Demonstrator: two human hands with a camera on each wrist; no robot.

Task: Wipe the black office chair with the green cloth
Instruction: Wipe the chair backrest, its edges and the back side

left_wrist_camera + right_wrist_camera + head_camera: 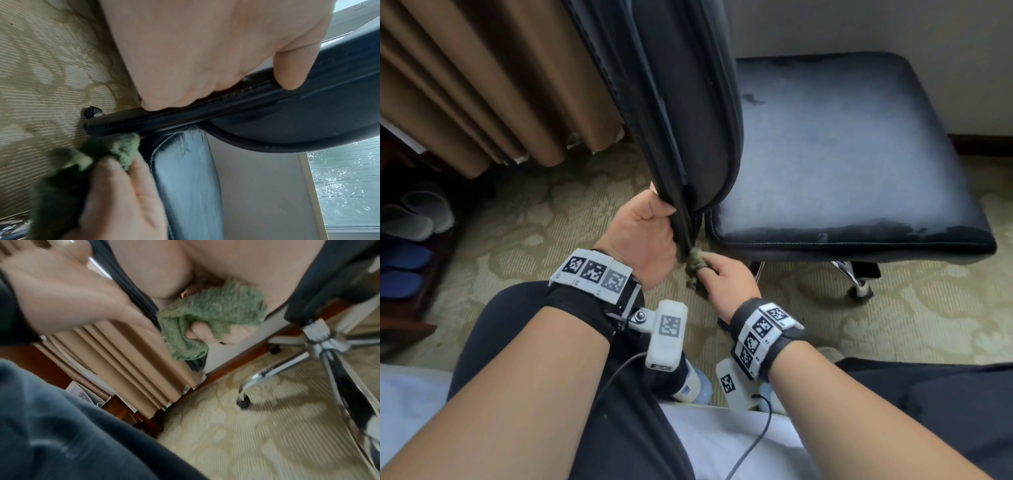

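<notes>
The black office chair has its seat at the right and its backrest upright in the middle of the head view. My left hand grips the lower rear edge of the backrest, fingers curled round it. My right hand holds the bunched green cloth and presses it against the bottom tip of the backrest, beside the seat's rear corner. In the right wrist view the green cloth is wrapped over my curled fingers.
Brown curtains hang at the left, reaching the patterned carpet. Slippers lie on a low shelf at far left. The chair's chrome base and castors stand under the seat. My dark-trousered knees are at the bottom.
</notes>
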